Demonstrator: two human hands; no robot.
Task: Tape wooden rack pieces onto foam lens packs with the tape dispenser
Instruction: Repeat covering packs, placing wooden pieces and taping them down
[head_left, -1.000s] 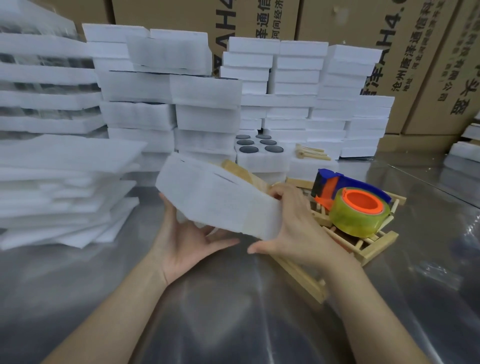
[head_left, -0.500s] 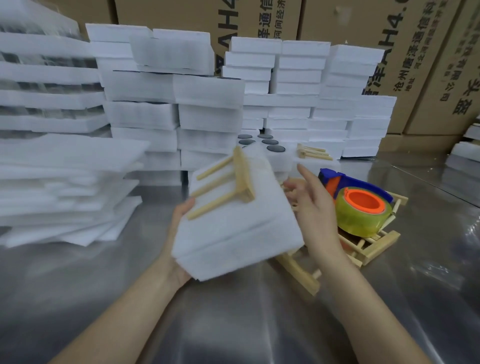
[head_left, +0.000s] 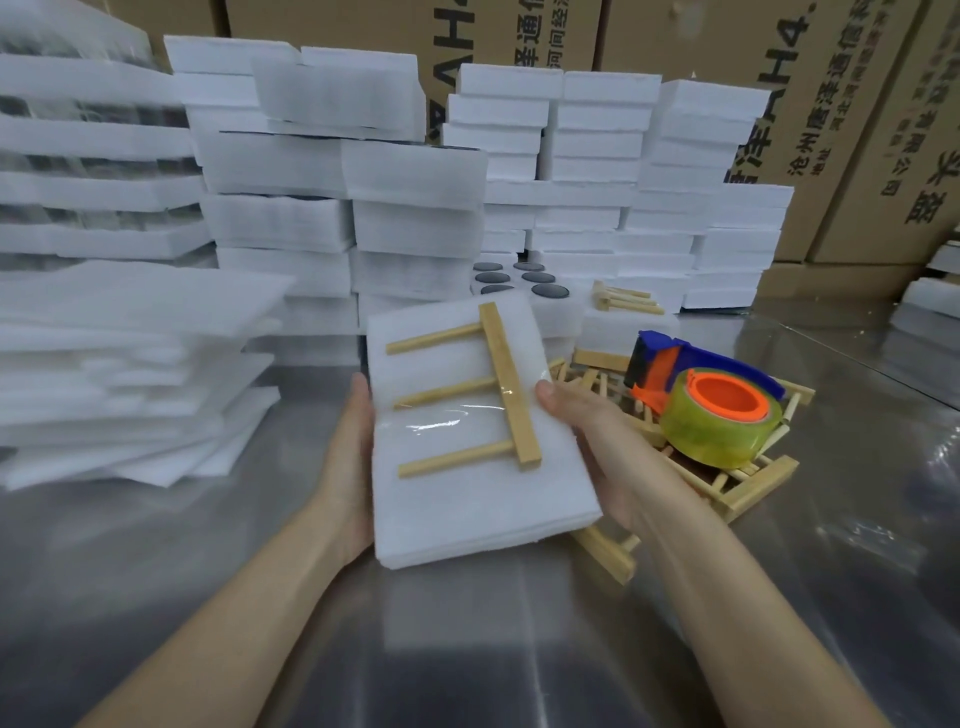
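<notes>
Left hand (head_left: 349, 467) and right hand (head_left: 597, 447) hold the foam lens pack (head_left: 467, 509) between them above the counter (head_left: 467, 649), at the centre of my view. On each side the thumb lies at the pack's edge and the fingers pass beneath it, out of sight. The wooden rack piece (head_left: 506, 384), one bar with three prongs pointing to 9 o'clock, lies flat on the pack's upper face. A clear tape strip (head_left: 447, 421) crosses the bar and the foam between the middle prong and the near one. The tape dispenser (head_left: 701, 400) rests at 3 o'clock of the pack, untouched, on a pile of loose rack pieces (head_left: 748, 483). Stacked foam packs (head_left: 415, 223) stand at 12 o'clock. I judge the taping of this pack to be at or near its end, with the bond under inspection. If one strip suffices, the next move calls for setting the pack among the finished ones. If not, my right hand must let go and take the dispenser while the left keeps the pack level.
</notes>
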